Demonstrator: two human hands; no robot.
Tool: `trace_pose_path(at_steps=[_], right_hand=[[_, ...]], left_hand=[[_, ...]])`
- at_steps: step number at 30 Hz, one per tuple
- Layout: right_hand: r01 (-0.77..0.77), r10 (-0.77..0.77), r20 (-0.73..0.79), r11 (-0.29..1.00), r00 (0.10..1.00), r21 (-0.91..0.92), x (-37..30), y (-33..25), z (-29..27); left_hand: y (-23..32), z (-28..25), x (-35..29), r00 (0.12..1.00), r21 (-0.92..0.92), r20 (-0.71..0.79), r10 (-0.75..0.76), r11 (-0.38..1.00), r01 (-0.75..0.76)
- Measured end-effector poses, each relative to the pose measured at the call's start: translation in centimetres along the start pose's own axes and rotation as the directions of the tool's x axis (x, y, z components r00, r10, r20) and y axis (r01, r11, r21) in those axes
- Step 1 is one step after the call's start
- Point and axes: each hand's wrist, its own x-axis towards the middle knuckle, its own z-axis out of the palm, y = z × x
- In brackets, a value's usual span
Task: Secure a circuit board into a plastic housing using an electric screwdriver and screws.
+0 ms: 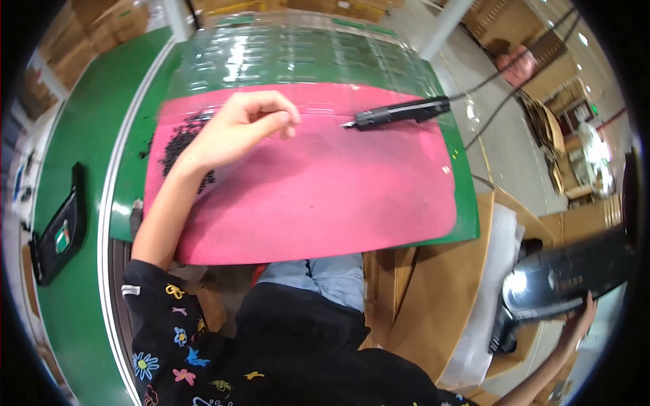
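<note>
Above the pink mat (325,189), my left hand (257,125) is raised with its fingers curled toward the thumb. Whether anything small lies between those fingertips is hidden. Beside its wrist spreads a pile of small black parts (177,145), too small to name surely. Far out to the right, my right hand (582,318) grips the lower edge of a glossy black plastic housing (565,277). That housing is held tilted over an open cardboard box (440,291). A black electric screwdriver (399,114) lies on the mat's far right, its tip pointing left.
Clear plastic trays (291,57) stand along the far side of the green table (467,220). White foam sheeting (489,284) lines the cardboard box. On the green surface to the left rests another black housing (64,230). A dark cable (514,64) runs from the screwdriver toward the upper right.
</note>
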Motion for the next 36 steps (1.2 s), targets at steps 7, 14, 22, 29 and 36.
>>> trace_pose_path(at_steps=[7,14,22,29,36], right_hand=[[-0.353,0.259,0.464,0.927,0.847,0.126,-16.1,-4.6,26.0],[-0.182,0.257,0.965,0.953,0.059,-0.242,-19.1,-6.8,35.8],[0.537,-0.414,0.895,0.799,0.167,0.269,-12.2,-13.6,51.9],[0.918,-0.464,0.8,0.293,0.381,-0.267,-0.5,-11.1,74.4],[0.906,-0.292,0.859,0.103,0.421,-0.41,3.8,-7.1,86.6]], left_hand=[[-2.9,1.8,1.1,0.999,0.087,-0.04,-0.025,0.996,0.029],[-1.9,0.5,-0.5,0.998,0.326,-0.023,-0.051,0.944,0.056],[-1.2,0.0,-1.7,0.999,0.456,0.032,-0.001,0.89,-0.014],[-3.1,2.6,-2.1,0.996,0.77,0.008,0.093,0.634,-0.065],[-3.8,0.4,-1.2,0.996,0.751,0.036,0.085,0.654,-0.083]])
